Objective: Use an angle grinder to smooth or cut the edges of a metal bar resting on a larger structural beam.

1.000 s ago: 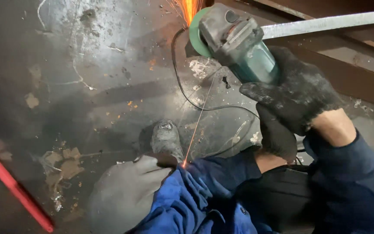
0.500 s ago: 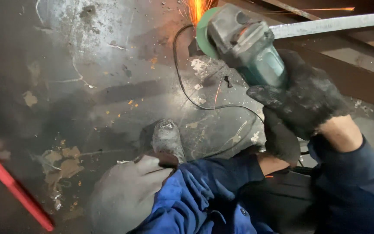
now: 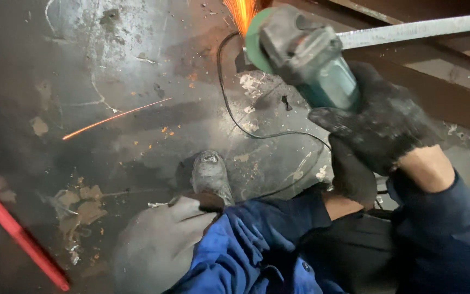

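Both your gloved hands clamp the grinder: right hand on the body, left hand underneath for support. Disc sits at the bar end, 12 o'clock, so sparks fly away from you. Cord trails on the floor past your boot.

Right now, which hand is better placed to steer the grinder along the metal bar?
Right hand: it grips the grinder body at the bar. Left hand sits lower, at the rear.

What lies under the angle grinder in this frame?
Below the angle grinder a black cord loops across the stained dark floor, scattered with pale debris. Where its disc meets the grey metal bar is hidden by the guard; only sparks show.
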